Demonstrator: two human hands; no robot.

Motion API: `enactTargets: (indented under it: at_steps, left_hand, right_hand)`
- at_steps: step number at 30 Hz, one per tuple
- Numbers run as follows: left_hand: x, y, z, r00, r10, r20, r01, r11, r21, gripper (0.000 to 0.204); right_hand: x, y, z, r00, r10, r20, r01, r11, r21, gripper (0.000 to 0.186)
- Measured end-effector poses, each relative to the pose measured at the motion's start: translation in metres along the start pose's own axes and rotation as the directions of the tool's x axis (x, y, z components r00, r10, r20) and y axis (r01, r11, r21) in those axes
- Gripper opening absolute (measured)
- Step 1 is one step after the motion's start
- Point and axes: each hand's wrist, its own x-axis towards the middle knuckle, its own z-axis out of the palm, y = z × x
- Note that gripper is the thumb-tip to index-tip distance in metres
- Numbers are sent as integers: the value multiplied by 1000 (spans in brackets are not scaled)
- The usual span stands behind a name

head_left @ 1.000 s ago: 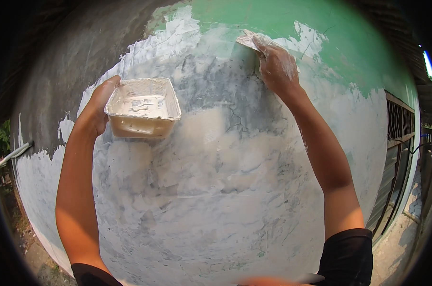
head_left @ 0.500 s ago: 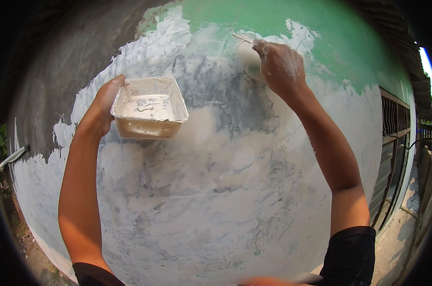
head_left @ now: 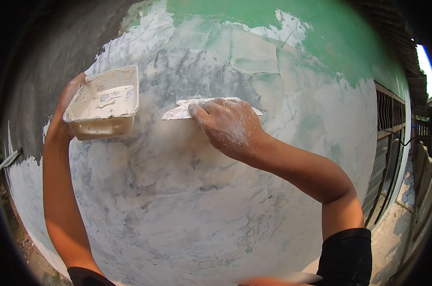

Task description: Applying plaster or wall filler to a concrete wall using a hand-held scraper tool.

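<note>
My left hand (head_left: 66, 107) grips the left side of a rectangular plastic tub (head_left: 105, 127), held up in front of the wall. Pale, creamy putty (head_left: 112, 101) coats its inner walls and lies on its bottom. My right hand (head_left: 230, 127), dusted white over the knuckles, is closed around a wide, flat putty knife (head_left: 179, 111) smeared with white putty. The blade lies crosswise against or close to the wall (head_left: 192, 190), right of the tub; exact contact cannot be made out. Patchy white and grey putty covers the wall's middle, with a fresh smooth patch (head_left: 254, 55) above my right hand.
Green paint (head_left: 340, 43) shows at the wall's upper right, bare dark grey surface (head_left: 49, 62) at upper left. A pale pipe or cable (head_left: 8, 161) sticks out at the left edge. A grilled window (head_left: 390, 110) and a narrow walkway (head_left: 392, 238) lie to the right.
My right hand has come down and left from the green edge, the knife turning crosswise, and a smooth putty patch now shows there. The tub has shifted left and tilted slightly.
</note>
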Motion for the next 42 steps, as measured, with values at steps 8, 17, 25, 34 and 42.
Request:
enactTargets:
  at_steps: [8, 17, 25, 34, 42]
  left_hand:
    - [7, 0, 32, 995, 17, -103, 0, 987, 164, 41]
    - [27, 4, 90, 997, 60, -44, -52, 984, 169, 44]
    - [39, 10, 88, 998, 60, -28, -55, 986, 155, 42]
    - [36, 10, 117, 998, 0, 57, -9, 985, 174, 45]
    - [80, -6, 79, 996, 23, 91, -18, 998, -57, 48]
  right_hand:
    - [64, 144, -17, 842, 318, -435, -343, 939, 24, 22]
    - [44, 105, 39, 942, 300, -152, -305, 952, -7, 32]
    - [30, 93, -28, 956, 270, -113, -277, 959, -51, 25]
    - [73, 224, -18, 736, 586, -339, -653, 746, -129, 18]
    - [49, 91, 5, 994, 63, -89, -72, 992, -101, 16]
